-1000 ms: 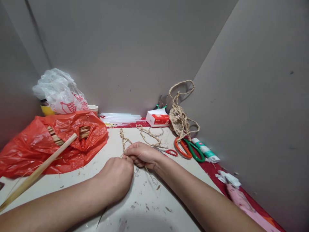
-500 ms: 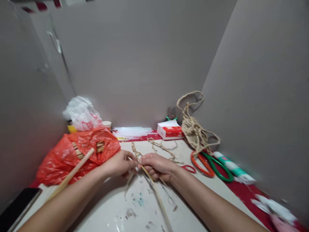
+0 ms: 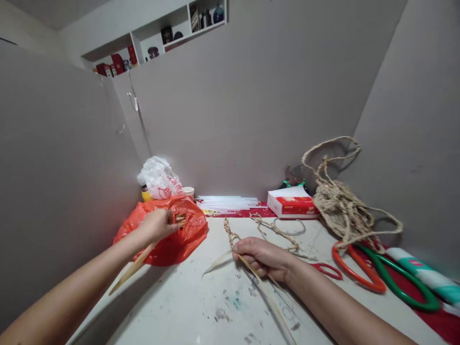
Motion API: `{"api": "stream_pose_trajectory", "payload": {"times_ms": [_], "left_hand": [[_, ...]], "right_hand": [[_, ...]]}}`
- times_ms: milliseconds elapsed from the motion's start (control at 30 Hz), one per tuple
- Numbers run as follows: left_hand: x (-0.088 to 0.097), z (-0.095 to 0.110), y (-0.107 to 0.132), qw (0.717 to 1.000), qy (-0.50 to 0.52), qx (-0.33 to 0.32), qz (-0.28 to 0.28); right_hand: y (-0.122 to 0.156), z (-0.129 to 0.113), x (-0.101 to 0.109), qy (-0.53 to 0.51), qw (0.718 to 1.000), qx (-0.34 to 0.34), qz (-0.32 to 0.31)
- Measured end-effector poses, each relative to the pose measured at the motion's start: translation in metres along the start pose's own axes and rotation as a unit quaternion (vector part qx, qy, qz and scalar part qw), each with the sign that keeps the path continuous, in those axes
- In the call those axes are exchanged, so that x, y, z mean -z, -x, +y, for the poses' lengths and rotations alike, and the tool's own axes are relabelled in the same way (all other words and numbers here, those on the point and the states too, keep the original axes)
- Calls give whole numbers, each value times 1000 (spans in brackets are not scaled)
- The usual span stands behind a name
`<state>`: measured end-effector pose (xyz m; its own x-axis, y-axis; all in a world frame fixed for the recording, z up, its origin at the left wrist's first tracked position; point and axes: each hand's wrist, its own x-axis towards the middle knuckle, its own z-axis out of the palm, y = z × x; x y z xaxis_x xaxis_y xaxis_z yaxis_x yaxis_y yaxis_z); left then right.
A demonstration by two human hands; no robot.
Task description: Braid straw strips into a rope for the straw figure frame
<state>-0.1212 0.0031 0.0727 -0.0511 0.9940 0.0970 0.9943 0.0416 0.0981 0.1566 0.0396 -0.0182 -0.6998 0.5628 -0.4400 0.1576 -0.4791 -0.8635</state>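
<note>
Left hand (image 3: 158,226) at mouth of red bag (image 3: 189,237); grip cannot be told. Right hand (image 3: 264,256) clamped on straw strands (image 3: 218,260), resting on tabletop (image 3: 194,311).

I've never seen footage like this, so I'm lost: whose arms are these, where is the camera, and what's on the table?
No machine here: a person works with bare hands, and the one camera sits on their head, looking down. The left hand reaches to the opening of a crumpled red plastic bag holding wooden strips; whether it grips anything is unclear. The right hand pinches pale dried straw strips. On the white paint-flecked table lie a coil of tan rope, large orange-and-green-handled scissors and a red-and-white cardboard box.
</note>
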Motion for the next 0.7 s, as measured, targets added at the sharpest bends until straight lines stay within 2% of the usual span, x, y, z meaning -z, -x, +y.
{"api": "stream_pose_trajectory", "payload": {"times_ms": [100,200,267,400,467,533,633,700], "left_hand": [[-21,-18,16,997,-66,27,33],[-28,-23,24,996,-41,32,72],[-25,-24,26,996,8,31,83],[-11,-21,28,994,79,19,67],[-3,-15,30,985,168,18,42],[2,-2,33,943,331,31,-14],[1,26,39,821,557,53,-112],[-10,46,42,754,633,66,-162]], "right_hand": [[0,-1,-1,0,1000,2,2],[-2,0,0,0,1000,4,-3],[-4,0,1,-2,1000,5,-7],[-5,-1,1,-3,1000,6,-8],[-5,-2,0,-3,1000,7,-10],[-5,-2,0,-8,1000,12,-14],[-5,-2,0,-20,999,21,-22],[-6,-1,0,-24,999,27,-31]]}}
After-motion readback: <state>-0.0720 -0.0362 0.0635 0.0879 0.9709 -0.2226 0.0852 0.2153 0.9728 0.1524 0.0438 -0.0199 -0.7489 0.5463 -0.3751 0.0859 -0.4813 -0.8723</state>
